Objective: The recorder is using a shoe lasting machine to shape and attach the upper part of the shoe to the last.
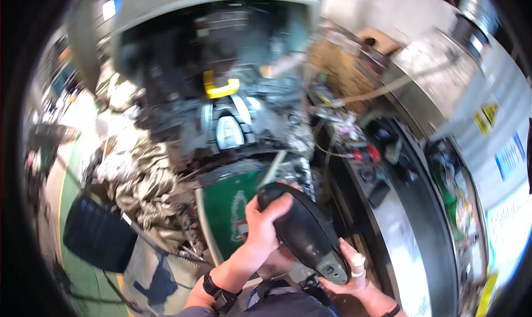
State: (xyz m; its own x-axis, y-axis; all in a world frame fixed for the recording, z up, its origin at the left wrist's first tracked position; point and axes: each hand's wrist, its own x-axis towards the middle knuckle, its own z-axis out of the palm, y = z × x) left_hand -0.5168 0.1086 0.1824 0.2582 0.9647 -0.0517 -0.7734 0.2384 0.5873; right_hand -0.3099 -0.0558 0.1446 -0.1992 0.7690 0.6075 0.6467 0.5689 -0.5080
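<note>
A long black rounded piece [305, 231], smooth and shaped rather like a shoe, slants across in front of me. Its near end carries a grey-green plate [333, 271] with small holes. My left hand [265, 220] grips the far upper end, thumb laid over the top. The near lower end rests in my right hand [354, 272], with a pale wrapping around one finger. Both hands hold the piece above a green panel [219, 214]. Its underside is hidden, and I cannot make out exactly what kind of thing it is.
Ahead opens a machine's dark bay, blurred, with a yellow bracket [221, 88] and a silvery shape [229, 133]. Crumpled tan material [144, 173] heaps at left, near a black seat [100, 227]. A cluttered dark bench [399, 206] runs along the right.
</note>
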